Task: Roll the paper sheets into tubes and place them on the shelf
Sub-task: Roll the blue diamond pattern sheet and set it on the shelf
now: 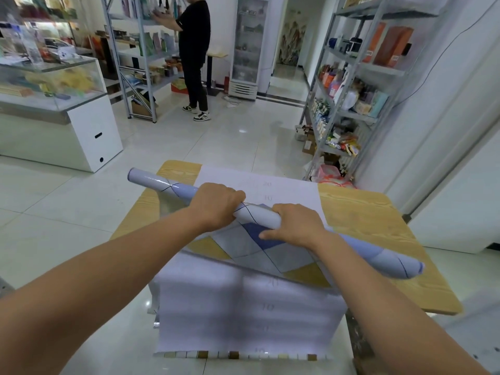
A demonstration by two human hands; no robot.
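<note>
**One sheet nearly rolled, more waiting underneath**

We have the paper tube (159,182) lying slantwise across the wooden table (365,212). Its left end is far and overhangs the table's left edge, and its right end is near. Our left hand (216,205) curls over the roll from above and grips it. Just to the right, our right hand (292,226) wraps it likewise, thumb stretched over the patterned stretch (243,247) not yet taken up.

We judge this sheet mostly rolled, with a short flat part left. Beneath it lies a pale sheet (243,307), flat and hanging over the near edge, not yet rolled. How many sheets lie there we cannot tell. No tube shows on the metal shelf (351,112) at right, so all the placing remains.

On the pale paper we read "20" and "10", beyond our hands and again, blurred, on the near part. Labels on the shelf goods are too small to read.
</note>
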